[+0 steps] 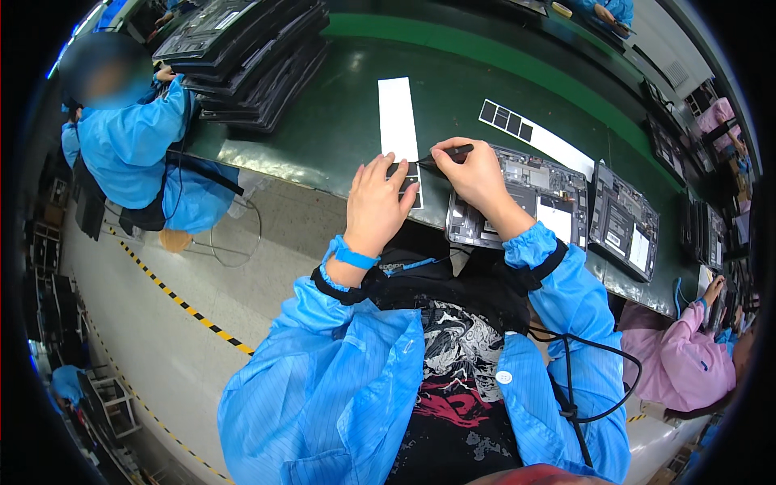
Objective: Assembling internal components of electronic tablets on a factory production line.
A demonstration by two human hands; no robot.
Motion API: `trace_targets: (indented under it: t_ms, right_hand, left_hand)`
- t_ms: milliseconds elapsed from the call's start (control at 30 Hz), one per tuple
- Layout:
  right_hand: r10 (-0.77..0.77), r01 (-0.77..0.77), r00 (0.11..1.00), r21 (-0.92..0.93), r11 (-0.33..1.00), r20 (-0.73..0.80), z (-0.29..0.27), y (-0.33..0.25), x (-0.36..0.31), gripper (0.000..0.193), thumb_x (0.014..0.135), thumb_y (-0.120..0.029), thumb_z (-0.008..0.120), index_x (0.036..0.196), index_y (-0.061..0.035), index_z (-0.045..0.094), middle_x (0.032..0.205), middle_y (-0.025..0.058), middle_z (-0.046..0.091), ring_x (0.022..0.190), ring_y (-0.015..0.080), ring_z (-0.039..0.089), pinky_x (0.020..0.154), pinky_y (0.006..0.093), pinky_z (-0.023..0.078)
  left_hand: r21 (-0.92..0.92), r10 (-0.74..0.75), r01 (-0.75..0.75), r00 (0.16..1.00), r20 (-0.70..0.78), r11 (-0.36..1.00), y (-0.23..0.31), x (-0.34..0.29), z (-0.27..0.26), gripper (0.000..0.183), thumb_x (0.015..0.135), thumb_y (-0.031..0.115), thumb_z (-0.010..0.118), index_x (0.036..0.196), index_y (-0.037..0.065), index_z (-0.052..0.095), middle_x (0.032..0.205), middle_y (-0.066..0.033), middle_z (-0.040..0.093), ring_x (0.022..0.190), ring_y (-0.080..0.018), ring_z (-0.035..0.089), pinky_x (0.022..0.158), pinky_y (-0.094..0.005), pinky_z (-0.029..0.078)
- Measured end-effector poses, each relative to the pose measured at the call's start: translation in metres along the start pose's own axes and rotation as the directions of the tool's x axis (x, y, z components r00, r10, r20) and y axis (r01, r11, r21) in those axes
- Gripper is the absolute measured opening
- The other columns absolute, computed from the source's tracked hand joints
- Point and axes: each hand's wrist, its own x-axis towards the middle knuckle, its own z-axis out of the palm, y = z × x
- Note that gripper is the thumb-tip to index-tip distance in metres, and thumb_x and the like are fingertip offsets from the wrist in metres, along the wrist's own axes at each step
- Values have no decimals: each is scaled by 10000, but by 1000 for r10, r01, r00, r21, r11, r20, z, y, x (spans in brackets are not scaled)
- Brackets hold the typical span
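1. A green workbench is stretching out before me, its near edge running just below my hands.
2. A co-worker in a blue smock is sitting at the bench, off to my left.
3. A tall stack of dark panels is standing on the bench between that person and me, leaning a little unevenly.
4. An opened laptop chassis is lying under my right wrist, its circuit boards showing.
5. A second opened chassis is lying just beside it, to the right.
6. A white strip is lying in front of me, its far part bare and its near end under my left fingers.
7. Another white strip is lying beyond the first chassis, bearing dark squares at its left end.
8. My left hand is resting over the near end of the first strip, fingers slightly spread, thumb standing apart.
9. My right hand is pinching a slim black tool, thumb and fingers closed around it, its tip pointing toward the strip beside my left fingers.
10. A blue wristband is circling my left wrist.
11. Small black pieces are sitting on the strip's near end, partly hidden by my left hand.
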Motion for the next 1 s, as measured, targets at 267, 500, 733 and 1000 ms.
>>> trace_targets:
  t_ms: [267,500,733,1000]
  right_hand:
    - [-35,35,999,-38,999,13,0,2,0,210,768,-179,643,874,-11,712,744,158,686,674,230,673,673,310,515]
    - [1,-11,993,85,996,117,-4,5,1,208,839,-93,617,1008,5,689,857,100,702,804,140,660,738,254,506]
    - [-7,-30,998,594,804,61,-36,8,-8,207,855,-100,646,1035,-2,675,905,83,681,820,121,623,767,242,486]
    - [266,-213,962,457,863,-54,-140,43,-32,291,903,-206,605,1055,40,640,955,121,667,838,172,661,673,235,497]
  left_hand:
    - [48,10,-11,1000,22,999,2,1,0,391,831,277,622,1147,46,609,1201,-158,557,1157,-301,508,965,-486,408]
    - [120,28,-35,998,63,992,-1,1,4,398,846,272,602,1180,56,595,1215,-154,545,1164,-316,500,967,-487,412]
    - [133,71,-82,994,89,988,2,4,-1,385,855,228,585,1202,60,573,1216,-163,529,1135,-319,503,938,-444,423]
    - [-182,176,-138,960,218,974,21,54,-22,292,857,161,586,1111,18,597,1108,-152,563,999,-333,551,841,-414,459]
